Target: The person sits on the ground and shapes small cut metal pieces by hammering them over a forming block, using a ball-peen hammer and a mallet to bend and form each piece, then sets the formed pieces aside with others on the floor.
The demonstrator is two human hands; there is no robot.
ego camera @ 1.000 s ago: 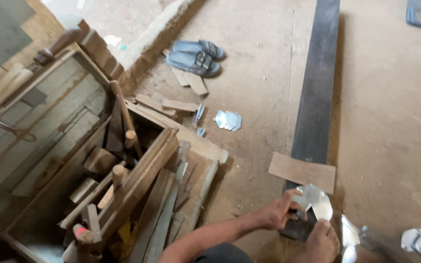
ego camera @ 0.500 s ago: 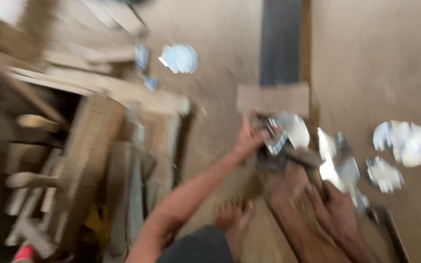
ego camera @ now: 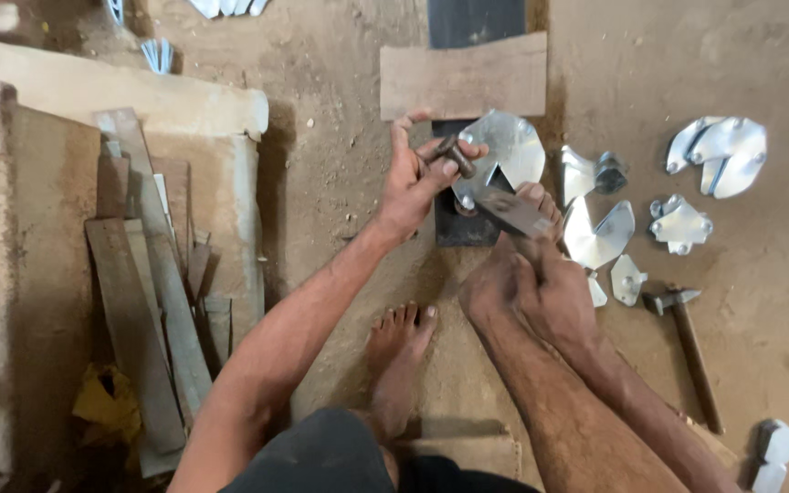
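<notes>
Dirt floor (ego camera: pixel 340 110), brown and dusty, with a dark metal bar (ego camera: pixel 468 23) running up it and a flat wood piece (ego camera: pixel 463 78) laid across. Old wood planks (ego camera: pixel 139 301) piled at the left. Closer now than a second ago, looking straight down; sandals gone from sight, wooden crate too. Left hand (ego camera: pixel 417 178) pinching a small dark punch (ego camera: pixel 454 157) against a shiny round metal sheet (ego camera: pixel 509 151) on the bar. Right hand (ego camera: pixel 527 274) wrapped tight on a hammer (ego camera: pixel 513 212). More shiny cut pieces (ego camera: pixel 719 155) and a second hammer (ego camera: pixel 687 351) lying to the right.
</notes>
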